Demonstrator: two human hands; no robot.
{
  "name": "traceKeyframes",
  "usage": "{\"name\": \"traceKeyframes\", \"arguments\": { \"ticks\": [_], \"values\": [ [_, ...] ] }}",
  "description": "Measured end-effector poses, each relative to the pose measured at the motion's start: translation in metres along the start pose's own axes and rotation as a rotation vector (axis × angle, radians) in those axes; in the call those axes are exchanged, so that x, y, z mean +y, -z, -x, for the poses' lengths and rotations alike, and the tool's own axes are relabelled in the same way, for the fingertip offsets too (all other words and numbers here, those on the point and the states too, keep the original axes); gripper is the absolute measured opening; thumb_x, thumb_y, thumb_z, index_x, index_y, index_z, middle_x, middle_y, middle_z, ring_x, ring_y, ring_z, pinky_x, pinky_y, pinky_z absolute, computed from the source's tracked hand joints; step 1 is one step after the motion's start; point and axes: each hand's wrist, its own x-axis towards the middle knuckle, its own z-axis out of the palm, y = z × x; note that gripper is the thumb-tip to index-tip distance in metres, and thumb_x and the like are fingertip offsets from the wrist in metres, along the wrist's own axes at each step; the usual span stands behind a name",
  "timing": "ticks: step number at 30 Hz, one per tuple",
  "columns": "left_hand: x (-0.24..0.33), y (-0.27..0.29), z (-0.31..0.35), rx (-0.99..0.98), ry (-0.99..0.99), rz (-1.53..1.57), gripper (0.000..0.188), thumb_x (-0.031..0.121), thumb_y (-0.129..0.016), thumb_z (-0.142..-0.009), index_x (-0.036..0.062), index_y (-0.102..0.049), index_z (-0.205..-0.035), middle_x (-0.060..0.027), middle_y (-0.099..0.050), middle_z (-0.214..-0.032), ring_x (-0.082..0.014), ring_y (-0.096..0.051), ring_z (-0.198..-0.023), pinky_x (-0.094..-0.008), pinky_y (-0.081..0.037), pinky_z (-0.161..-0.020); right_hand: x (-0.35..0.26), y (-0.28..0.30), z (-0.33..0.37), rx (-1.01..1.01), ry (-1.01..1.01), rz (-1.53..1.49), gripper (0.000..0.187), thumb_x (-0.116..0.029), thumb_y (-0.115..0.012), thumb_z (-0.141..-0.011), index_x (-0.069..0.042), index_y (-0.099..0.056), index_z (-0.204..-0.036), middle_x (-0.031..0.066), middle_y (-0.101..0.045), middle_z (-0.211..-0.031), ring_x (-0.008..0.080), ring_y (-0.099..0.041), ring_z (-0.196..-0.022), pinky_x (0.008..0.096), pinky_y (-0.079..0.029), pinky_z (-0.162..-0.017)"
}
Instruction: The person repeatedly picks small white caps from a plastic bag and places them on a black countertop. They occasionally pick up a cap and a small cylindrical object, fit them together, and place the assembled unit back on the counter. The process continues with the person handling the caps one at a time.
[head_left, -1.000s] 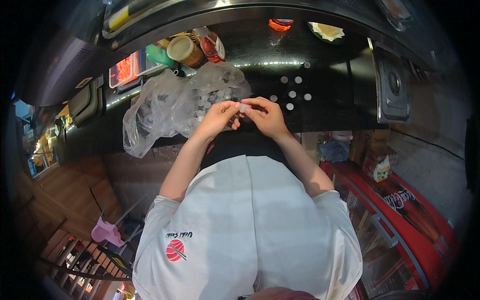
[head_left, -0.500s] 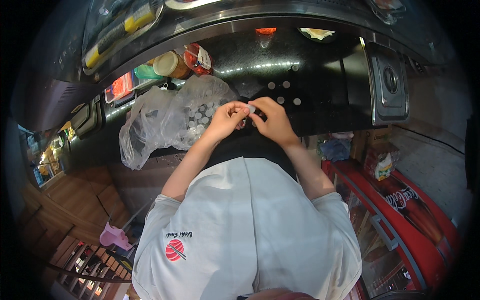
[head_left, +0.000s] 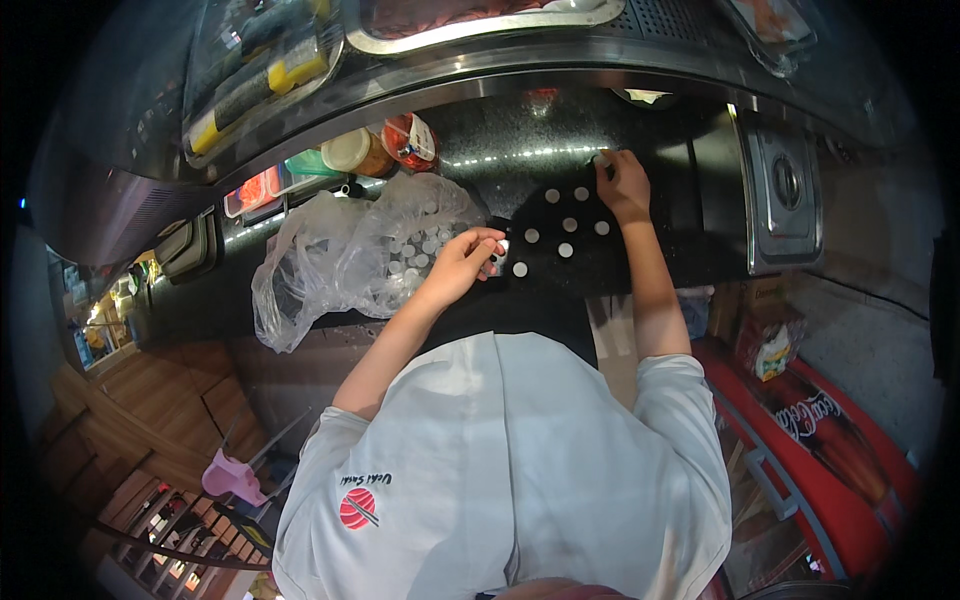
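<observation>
My right hand [head_left: 625,188] is at the far side of the black counter, its fingertips closed on a small pale round disc, mostly covered by the fingers. My left hand [head_left: 463,266] is nearer, its fingers curled beside a small dark object [head_left: 503,226] with pale spots at its edge. What it holds is too small to make out. Between the hands several small whitish round discs [head_left: 568,250] lie spread out. Left of my left hand a crumpled clear plastic bag [head_left: 320,245] contains many more such discs [head_left: 425,245].
Behind the bag stand a jar with a pale lid [head_left: 346,152] and a red jar [head_left: 411,142]. A lidded steel pan [head_left: 787,190] sits at the right. A metal-edged display case [head_left: 450,85] overhangs the far side. A red cooler [head_left: 820,440] stands at lower right.
My right hand has moved away from my left hand, up and right to the far discs. My left hand stays near the bag. The whole view has shifted slightly, with more discs showing.
</observation>
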Motion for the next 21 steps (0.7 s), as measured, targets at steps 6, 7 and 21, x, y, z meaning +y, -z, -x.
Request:
{"name": "traceKeyframes", "arguments": {
  "ticks": [6,7,21],
  "values": [
    [-0.004,0.001,0.001,-0.008,-0.025,0.019,0.030,0.021,-0.052,-0.107,0.0021,-0.060,-0.129,-0.0033,-0.067,-0.107,-0.0088,-0.062,-0.079,-0.0234,-0.049,-0.068,-0.003,-0.003,-0.003,-0.025,0.011,0.033,0.026,-0.016,-0.072,-0.086,-0.009,-0.073,-0.111,0.0106,-0.068,-0.106,0.0330,-0.067,-0.098,0.0405,-0.055,-0.083],
    [-0.006,0.001,0.001,-0.011,-0.022,0.029,0.030,0.021,-0.052,-0.107,0.0022,-0.060,-0.128,-0.0031,-0.067,-0.107,-0.0088,-0.062,-0.078,-0.0233,-0.049,-0.068,-0.002,-0.003,-0.004,-0.029,0.016,0.034,0.026,-0.016,-0.072,-0.086,-0.008,-0.073,-0.111,0.0113,-0.068,-0.106,0.0335,-0.067,-0.098,0.0407,-0.055,-0.084],
    [-0.008,0.003,0.008,-0.021,-0.030,0.038,0.027,0.023,-0.051,-0.108,0.0042,-0.062,-0.124,-0.0019,-0.067,-0.105,-0.0084,-0.061,-0.078,-0.0232,-0.049,-0.068,0.005,-0.010,-0.008,-0.054,0.054,0.012,0.027,-0.015,-0.071,-0.087,-0.006,-0.072,-0.113,0.0155,-0.066,-0.109,0.0368,-0.066,-0.102,0.0438,-0.055,-0.087]
  ]
}}
